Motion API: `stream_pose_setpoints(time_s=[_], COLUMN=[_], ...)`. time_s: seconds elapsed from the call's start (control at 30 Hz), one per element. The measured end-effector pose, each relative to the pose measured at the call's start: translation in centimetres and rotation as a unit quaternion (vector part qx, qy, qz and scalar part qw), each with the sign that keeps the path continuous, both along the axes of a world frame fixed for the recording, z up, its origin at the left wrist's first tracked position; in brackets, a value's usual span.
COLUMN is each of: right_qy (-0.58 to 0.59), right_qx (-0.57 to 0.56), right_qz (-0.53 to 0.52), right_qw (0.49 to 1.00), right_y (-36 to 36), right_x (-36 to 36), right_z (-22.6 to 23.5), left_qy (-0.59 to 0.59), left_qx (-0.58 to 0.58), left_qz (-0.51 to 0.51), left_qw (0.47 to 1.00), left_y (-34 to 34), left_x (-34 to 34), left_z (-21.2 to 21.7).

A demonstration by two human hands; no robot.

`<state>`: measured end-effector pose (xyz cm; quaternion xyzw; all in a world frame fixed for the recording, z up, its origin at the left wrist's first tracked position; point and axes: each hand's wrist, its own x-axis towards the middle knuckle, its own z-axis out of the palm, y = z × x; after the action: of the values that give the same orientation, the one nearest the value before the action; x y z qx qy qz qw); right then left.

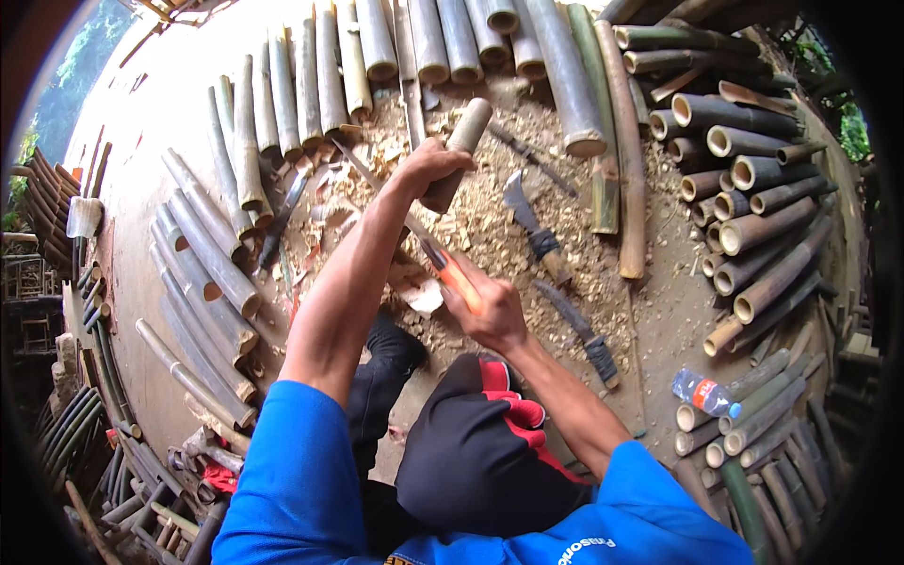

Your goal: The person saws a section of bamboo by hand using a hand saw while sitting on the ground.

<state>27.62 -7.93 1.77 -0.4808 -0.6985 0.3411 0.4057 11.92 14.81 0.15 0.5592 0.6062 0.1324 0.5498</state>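
My left hand [429,166] is wrapped round a short, thick brown piece of bamboo or wood [470,126], held tilted with its upper end pointing away from me. In my right hand [493,313] is a saw [460,281] gripped by its orange handle. Its long narrow blade runs up and to the left, passing beneath my left forearm and showing again on the far side. Whether the blade touches the piece cannot be made out. A pale chunk [422,294] lies near the saw handle, just left of my right hand.
Wood chips [490,226] cover the ground ahead. A hooked knife [529,218], another knife [576,325] and a dark slender blade [533,158] lie to the right; one more knife [282,222] is left. Bamboo poles [428,47] ring the spot, with stacked bamboo [753,179] and a plastic bottle [704,392] at right.
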Motion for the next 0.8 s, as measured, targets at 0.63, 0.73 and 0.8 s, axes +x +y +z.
stream_pose_setpoints(time_s=[0.63,0.73,0.8], right_qy=[-0.345,-0.153,-0.006], right_qx=[0.05,-0.085,-0.238], right_qz=[-0.003,-0.026,0.059], right_qw=[0.937,0.984,0.97], right_y=[-8.0,-7.5,-4.1], right_x=[20.4,15.5,13.6], right_z=[-4.6,-3.0,-2.3], left_qy=[-0.036,0.088,0.192], left_qx=[0.152,0.159,0.191], left_qz=[0.09,0.072,0.042], left_qw=[0.984,0.981,0.962], left_y=[-19.6,-23.1,-23.5], left_x=[-9.7,-11.5,-9.2], left_z=[27.9,25.8,24.6])
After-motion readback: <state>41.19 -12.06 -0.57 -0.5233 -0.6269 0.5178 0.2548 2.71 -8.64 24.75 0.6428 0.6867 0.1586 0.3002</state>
